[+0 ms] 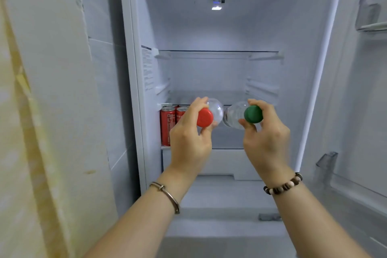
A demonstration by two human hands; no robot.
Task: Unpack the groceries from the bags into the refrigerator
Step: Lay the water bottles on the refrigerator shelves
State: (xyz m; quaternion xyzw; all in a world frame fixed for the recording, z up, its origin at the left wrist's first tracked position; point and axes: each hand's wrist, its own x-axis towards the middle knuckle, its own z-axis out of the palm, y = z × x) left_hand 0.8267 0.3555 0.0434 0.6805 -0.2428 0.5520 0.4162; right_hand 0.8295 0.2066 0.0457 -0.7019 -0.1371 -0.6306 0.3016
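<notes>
Nearest the camera, two bare forearms reach forward, a thin metal bangle (167,195) on the left wrist and a beaded bracelet (282,185) on the right. The left hand (188,142) grips the red-capped clear plastic bottle (206,118) just behind its cap, fingers (199,104) curled over the neck and thumb beneath. The right hand (266,140) pinches the green-capped clear plastic bottle (253,113) the same way. Both bottles point straight away from the fingers, caps toward the person and bases leading into the white refrigerator (209,27), their shoulders side by side and nearly touching. They hang above the front of the glass shelf (228,148). The red drink cans (167,123) stand at its left end, nearer the left hand, so the open span probably lies right of them.
</notes>
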